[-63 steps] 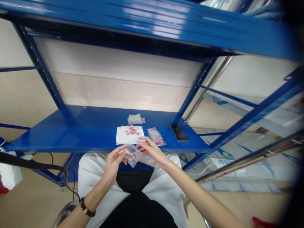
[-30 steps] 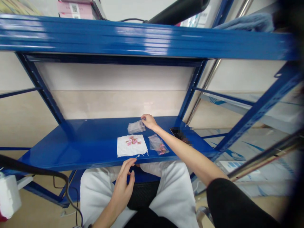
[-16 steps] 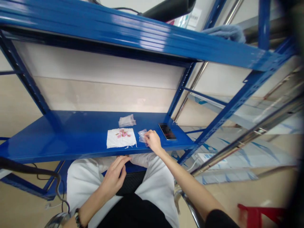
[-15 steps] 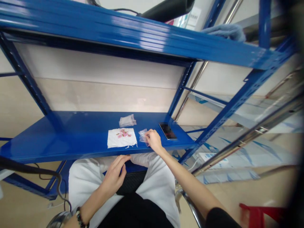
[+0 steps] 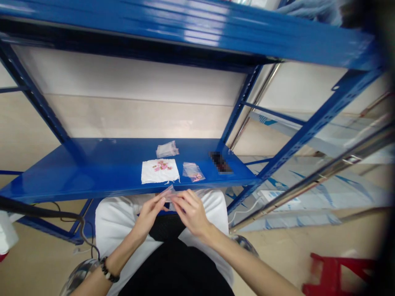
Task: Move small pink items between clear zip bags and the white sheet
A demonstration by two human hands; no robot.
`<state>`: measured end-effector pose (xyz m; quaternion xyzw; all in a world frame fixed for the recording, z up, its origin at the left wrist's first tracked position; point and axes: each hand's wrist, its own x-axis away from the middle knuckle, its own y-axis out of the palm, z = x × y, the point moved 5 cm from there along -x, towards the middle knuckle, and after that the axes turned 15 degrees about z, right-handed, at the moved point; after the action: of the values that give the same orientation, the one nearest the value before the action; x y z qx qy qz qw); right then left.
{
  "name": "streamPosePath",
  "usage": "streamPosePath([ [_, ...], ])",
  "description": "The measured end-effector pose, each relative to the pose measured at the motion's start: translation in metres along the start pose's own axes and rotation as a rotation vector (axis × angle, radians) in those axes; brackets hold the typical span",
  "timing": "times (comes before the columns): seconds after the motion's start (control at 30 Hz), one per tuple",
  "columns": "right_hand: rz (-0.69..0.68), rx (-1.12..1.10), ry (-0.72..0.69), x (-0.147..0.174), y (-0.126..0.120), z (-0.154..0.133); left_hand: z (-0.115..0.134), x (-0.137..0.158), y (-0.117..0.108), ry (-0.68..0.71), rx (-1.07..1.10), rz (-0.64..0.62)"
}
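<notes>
Over my lap, just in front of the shelf edge, both hands hold a small clear plastic bag [image 5: 168, 192]. My left hand [image 5: 150, 210] pinches its left side, and my right hand [image 5: 189, 209] grips the right side with bent fingers. Whether anything is inside that bag I cannot make out. Beyond my right hand, another clear zip bag [image 5: 193, 172] lies on the blue shelf with small pinkish pieces in its lower corner. Left of it sits a white cloth pouch [image 5: 148, 172] with pink and brownish pieces on top. Behind the pouch lies a stack of clear bags [image 5: 167, 149].
A dark phone [image 5: 220, 163], partly blurred out, lies on the right of the blue shelf [image 5: 101, 164]. An upper blue beam [image 5: 148, 28] crosses above. A black cable [image 5: 46, 218] hangs at the left, and a red stool [image 5: 330, 271] stands on the floor at right.
My right hand has come back from the shelf to my lap, meeting my left hand at a clear bag. The bag with pinkish pieces now lies uncovered. The view has tilted down.
</notes>
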<state>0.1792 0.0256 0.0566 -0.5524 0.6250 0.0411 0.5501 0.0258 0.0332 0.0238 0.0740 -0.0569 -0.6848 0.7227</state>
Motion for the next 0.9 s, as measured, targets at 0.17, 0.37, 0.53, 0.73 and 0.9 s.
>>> streamPosePath([
  [0.17,-0.094,-0.189,0.047,0.014,0.016,-0.001,-0.026,0.000,0.001,-0.156,0.080,0.055],
  [0.37,0.035,-0.323,0.391,0.000,0.008,0.044,-0.037,-0.003,0.008,-0.211,0.022,-0.045],
  [0.53,-0.216,-0.574,0.609,0.004,0.025,0.056,-0.037,0.003,0.012,-0.246,-0.057,-0.109],
  [0.73,-0.425,-0.779,0.765,0.015,0.032,0.050,-0.042,0.000,0.002,-0.278,-0.134,0.006],
  [0.9,-0.357,-0.814,0.923,0.014,0.031,0.056,-0.032,-0.014,-0.011,-0.092,-0.146,0.115],
])
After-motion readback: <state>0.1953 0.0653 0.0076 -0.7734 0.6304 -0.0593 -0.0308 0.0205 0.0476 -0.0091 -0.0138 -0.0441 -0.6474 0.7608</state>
